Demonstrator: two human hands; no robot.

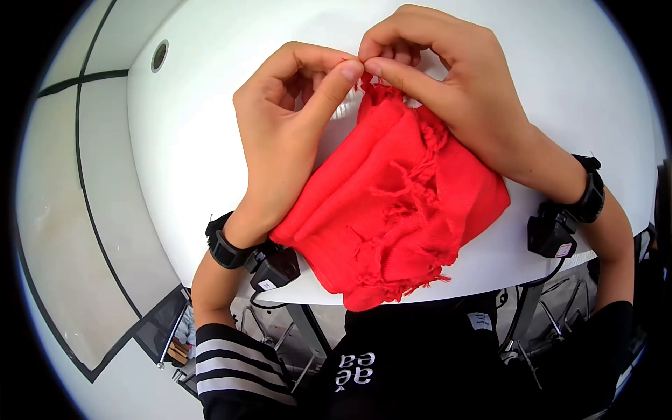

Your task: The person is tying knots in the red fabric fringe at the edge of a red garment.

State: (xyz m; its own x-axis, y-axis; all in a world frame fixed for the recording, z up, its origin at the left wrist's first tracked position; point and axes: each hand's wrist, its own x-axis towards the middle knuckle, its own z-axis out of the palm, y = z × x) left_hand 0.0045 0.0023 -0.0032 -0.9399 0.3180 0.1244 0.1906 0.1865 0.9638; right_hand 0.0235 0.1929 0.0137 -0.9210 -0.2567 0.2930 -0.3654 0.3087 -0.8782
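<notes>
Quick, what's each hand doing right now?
Left hand: closed, thumb and forefinger pinching fringe at the red cloth's top end.
Right hand: closed, pinching the same fringe, fingertips meeting the left's.

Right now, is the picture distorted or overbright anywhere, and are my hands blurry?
Head view: wide-angle distortion seems strong, corners fall black; head view: the white table looks very bright; head view: left hand, right hand and red cloth look fairly sharp.

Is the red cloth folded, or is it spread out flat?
Loosely folded, not spread flat: the red cloth has overlapping layers, and its fringe lies across the middle. How many layers, I cannot tell.
</notes>
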